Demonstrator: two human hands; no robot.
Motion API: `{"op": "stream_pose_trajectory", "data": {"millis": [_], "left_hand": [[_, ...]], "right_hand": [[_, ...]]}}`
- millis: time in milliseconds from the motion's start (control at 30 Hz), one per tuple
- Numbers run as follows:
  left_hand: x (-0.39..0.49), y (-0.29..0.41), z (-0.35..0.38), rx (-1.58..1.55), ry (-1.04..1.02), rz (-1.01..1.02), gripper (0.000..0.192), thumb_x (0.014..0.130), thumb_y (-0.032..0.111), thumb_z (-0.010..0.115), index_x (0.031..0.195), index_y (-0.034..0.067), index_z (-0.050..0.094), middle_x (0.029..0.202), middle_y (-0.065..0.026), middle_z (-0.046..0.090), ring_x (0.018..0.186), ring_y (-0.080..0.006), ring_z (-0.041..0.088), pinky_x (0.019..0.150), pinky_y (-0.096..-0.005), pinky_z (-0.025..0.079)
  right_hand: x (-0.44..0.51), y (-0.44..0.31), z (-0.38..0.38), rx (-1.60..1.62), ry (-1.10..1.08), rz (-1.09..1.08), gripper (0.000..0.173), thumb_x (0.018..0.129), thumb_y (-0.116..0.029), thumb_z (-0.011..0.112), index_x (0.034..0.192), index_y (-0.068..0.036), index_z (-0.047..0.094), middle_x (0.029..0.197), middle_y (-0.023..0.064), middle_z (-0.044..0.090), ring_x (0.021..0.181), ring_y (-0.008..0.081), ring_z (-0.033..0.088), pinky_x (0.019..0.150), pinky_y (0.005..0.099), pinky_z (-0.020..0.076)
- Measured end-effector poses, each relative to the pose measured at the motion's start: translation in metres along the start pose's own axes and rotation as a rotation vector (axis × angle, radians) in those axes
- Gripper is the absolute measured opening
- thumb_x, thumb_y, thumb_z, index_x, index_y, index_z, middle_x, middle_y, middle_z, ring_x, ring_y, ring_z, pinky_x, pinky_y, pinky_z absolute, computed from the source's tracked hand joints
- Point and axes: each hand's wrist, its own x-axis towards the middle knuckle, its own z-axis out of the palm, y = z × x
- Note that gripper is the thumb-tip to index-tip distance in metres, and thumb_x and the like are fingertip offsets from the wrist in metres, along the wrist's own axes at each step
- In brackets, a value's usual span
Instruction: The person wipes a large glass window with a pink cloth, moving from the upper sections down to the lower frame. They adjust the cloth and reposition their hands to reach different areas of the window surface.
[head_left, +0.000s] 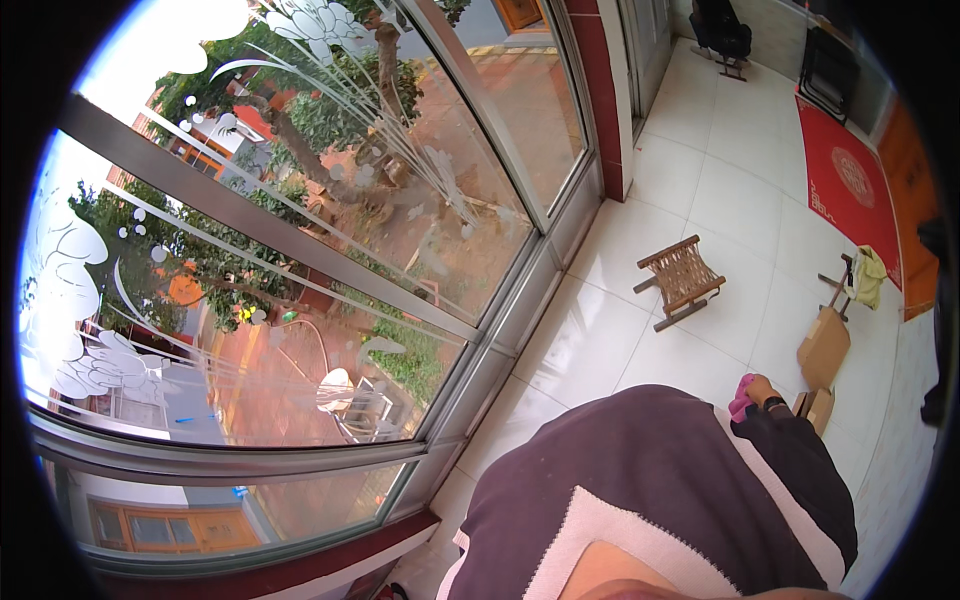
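At the right of my body, my right hand (763, 393) is closed around a bunched pink cloth (742, 403). A dark band or watch sits on that wrist, below a black sleeve. My left hand is out of view. Before me on the white tiled floor stands a low folding stool (681, 281) with a woven seat. To my left rises a large metal-framed window (480, 330) with white floral patterns on its glass.
Brown cardboard pieces (823, 349) lie on the right. Beside them, a pale green cloth (867, 277) hangs on a small stand. A red mat (847, 176) lies before a wooden door (909, 202). Farther off are a black chair (720, 34) and a folded black frame (827, 71).
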Motion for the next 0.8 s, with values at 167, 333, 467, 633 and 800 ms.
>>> {"op": "stream_pose_trajectory", "data": {"millis": [167, 333, 467, 633, 800], "left_hand": [[0.007, -0.018, 0.051, -0.191, 0.153, -0.112, 0.044, 0.096, 0.032, 0.055, 0.126, 0.003, 0.068, 0.126, -0.0252, 0.067, 0.121, -0.0415, 0.063, 0.102, -0.0491, 0.05], [0.051, -0.019, 0.062, -0.276, 0.289, -0.16, 0.048, 0.094, 0.031, 0.057, 0.13, 0.001, 0.067, 0.128, -0.0265, 0.067, 0.123, -0.0414, 0.062, 0.105, -0.0483, 0.049], [0.09, 0.018, 0.067, -0.43, 0.3, -0.134, 0.051, 0.093, 0.029, 0.059, 0.134, 0.0, 0.064, 0.13, -0.0252, 0.067, 0.127, -0.0389, 0.061, 0.108, -0.0448, 0.048], [0.103, 0.058, 0.065, -0.608, 0.067, 0.279, 0.053, 0.091, 0.033, 0.067, 0.135, 0.004, 0.064, 0.133, -0.0209, 0.067, 0.126, -0.034, 0.063, 0.107, -0.0407, 0.049], [0.112, 0.071, 0.054, -0.494, 0.272, 0.133, 0.056, 0.088, 0.029, 0.069, 0.137, 0.003, 0.062, 0.134, -0.0217, 0.067, 0.125, -0.0357, 0.063, 0.106, -0.0424, 0.05]], "right_hand": [[0.007, -0.015, -0.006, 0.114, 0.062, -0.058, 0.036, 0.077, -0.007, 0.074, 0.112, 0.0, 0.071, 0.107, 0.0201, 0.075, 0.099, 0.0315, 0.073, 0.084, 0.0421, 0.06], [-0.011, -0.028, -0.003, -0.42, -0.083, -0.564, 0.029, 0.09, -0.02, 0.063, 0.113, -0.006, 0.073, 0.108, 0.0146, 0.075, 0.102, 0.0297, 0.071, 0.09, 0.0402, 0.0556], [-0.032, -0.049, -0.02, -0.356, -0.15, -0.38, 0.027, 0.088, -0.021, 0.063, 0.109, -0.007, 0.074, 0.105, 0.0143, 0.075, 0.1, 0.0305, 0.071, 0.088, 0.0414, 0.0556], [-0.031, -0.068, -0.034, -0.373, -0.19, -0.353, 0.025, 0.085, -0.022, 0.064, 0.103, -0.009, 0.075, 0.102, 0.0139, 0.075, 0.097, 0.0315, 0.071, 0.086, 0.0429, 0.0556], [0.016, -0.082, -0.043, -0.36, -0.237, -0.42, 0.022, 0.083, -0.023, 0.065, 0.098, -0.011, 0.076, 0.099, 0.0135, 0.075, 0.095, 0.0326, 0.071, 0.083, 0.0444, 0.0556]]}}
